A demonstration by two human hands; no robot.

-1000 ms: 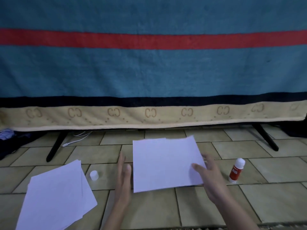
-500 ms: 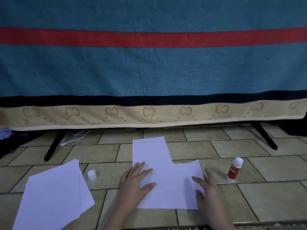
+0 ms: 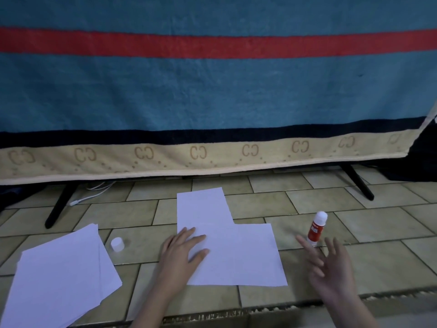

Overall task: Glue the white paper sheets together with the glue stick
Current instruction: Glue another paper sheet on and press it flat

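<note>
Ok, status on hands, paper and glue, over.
Left hand flat on the overlapped sheets, pressing. Right hand open, empty, fingers beside the upright glue stick, not gripping. Cap off, beside spare stack. Nothing in the way.

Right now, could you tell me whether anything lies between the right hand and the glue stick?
Nothing visible does. The right hand is open beside the upright glue stick, with only bare floor tile around them. The white cap lies far off, left of the joined sheets.

Home floor: beige tiles [image 3: 307, 204], hanging striped blanket [image 3: 212, 91].
</note>
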